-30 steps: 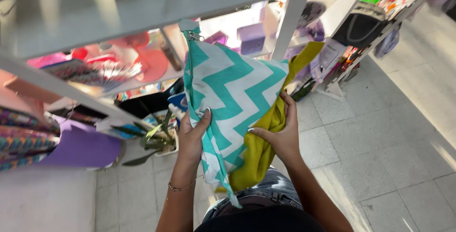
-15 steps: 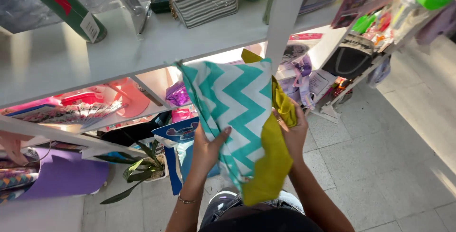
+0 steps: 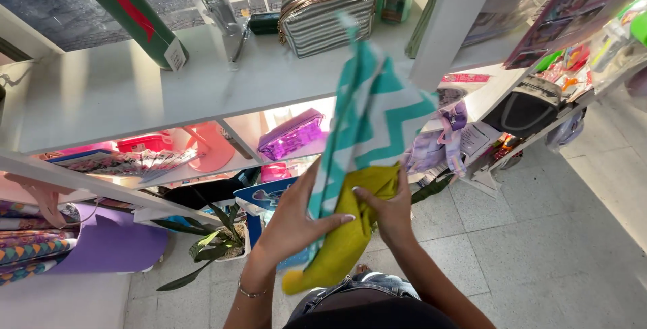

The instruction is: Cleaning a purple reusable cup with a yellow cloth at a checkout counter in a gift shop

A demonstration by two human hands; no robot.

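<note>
Looking down from the head camera, I see my left hand (image 3: 296, 218) pressed flat against the teal and white zigzag cloth (image 3: 374, 116), fingers closed over its lower edge. My right hand (image 3: 384, 207) is just beside it, its grip pinched shut on the yellow cloth (image 3: 340, 245), which hangs down in a fold in front of my jeans (image 3: 350, 288). The zigzag cloth rises from both hands, lifted up in front of the white shelf (image 3: 135, 93). Lower left, a potted plant (image 3: 216, 241) stands on the tiled floor (image 3: 539, 241) near a purple roll (image 3: 101, 245). Beyond, a shiny purple pouch (image 3: 293, 133) lies in a lower compartment. On top of the shelf sit a striped metallic pouch (image 3: 327, 15) and a green roll (image 3: 128, 12).
</note>
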